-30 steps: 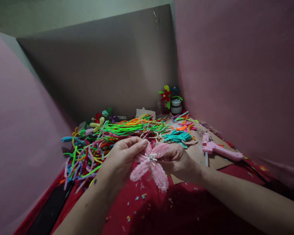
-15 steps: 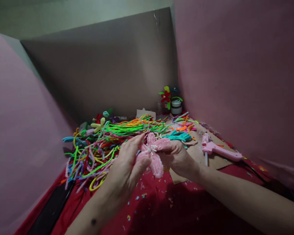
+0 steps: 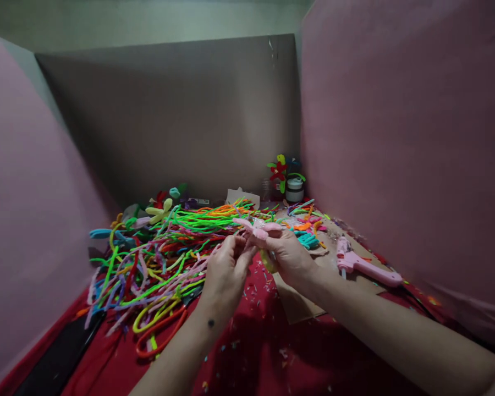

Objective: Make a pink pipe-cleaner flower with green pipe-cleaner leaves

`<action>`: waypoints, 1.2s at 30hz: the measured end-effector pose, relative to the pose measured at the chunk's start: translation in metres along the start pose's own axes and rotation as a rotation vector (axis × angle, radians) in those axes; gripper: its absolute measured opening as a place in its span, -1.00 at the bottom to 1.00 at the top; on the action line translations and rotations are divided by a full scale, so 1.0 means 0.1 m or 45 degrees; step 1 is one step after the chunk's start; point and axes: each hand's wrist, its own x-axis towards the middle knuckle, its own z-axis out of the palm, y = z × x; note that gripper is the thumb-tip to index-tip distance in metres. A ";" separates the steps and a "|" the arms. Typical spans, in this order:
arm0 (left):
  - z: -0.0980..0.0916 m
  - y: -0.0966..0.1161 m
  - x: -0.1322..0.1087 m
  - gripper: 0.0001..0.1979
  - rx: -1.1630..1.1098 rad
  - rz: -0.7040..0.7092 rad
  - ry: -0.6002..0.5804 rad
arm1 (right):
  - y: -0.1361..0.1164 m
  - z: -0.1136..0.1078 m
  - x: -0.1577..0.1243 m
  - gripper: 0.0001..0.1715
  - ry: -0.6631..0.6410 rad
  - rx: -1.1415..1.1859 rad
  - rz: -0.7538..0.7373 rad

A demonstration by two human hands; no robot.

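Note:
A pink pipe-cleaner flower (image 3: pixel 259 227) with a pale, glinting centre is between my hands, seen nearly edge-on. My right hand (image 3: pixel 292 257) pinches it from the right, just under the petals. Fingers closed, my left hand (image 3: pixel 227 268) grips at the flower's left underside; the exact hold there is partly hidden. Below the petals, beside my right fingers, a yellow-green piece (image 3: pixel 268 260) shows. To the left and behind lies a tangled heap of coloured pipe cleaners (image 3: pixel 206 220).
A pink glue gun (image 3: pixel 367 267) rests on cardboard (image 3: pixel 299 305) at right. An orange-red looped handle (image 3: pixel 160 335) sits by the heap's front. Behind stand a red flower (image 3: pixel 278 170) and lidded jar (image 3: pixel 294 190). Scraps dot the red cloth (image 3: pixel 247 352); pink panels (image 3: pixel 404 137) flank it.
The flower has tipped from facing me to nearly edge-on, petals upward. My left hand has shifted from beside its petals to its underside. The view has moved slightly.

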 end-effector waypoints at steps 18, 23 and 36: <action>0.01 -0.28 -0.01 -0.85 -1.195 -0.302 -0.182 | 0.16 0.06 -0.03 -0.88 -0.163 -0.161 -0.103; -0.05 -0.37 -0.01 -0.87 -1.443 -0.342 -0.494 | 0.18 0.05 -0.04 -0.96 -0.155 0.081 0.099; 0.09 -0.43 -0.09 -0.90 0.278 0.479 0.268 | 0.23 0.03 -0.11 -0.88 0.096 0.238 0.113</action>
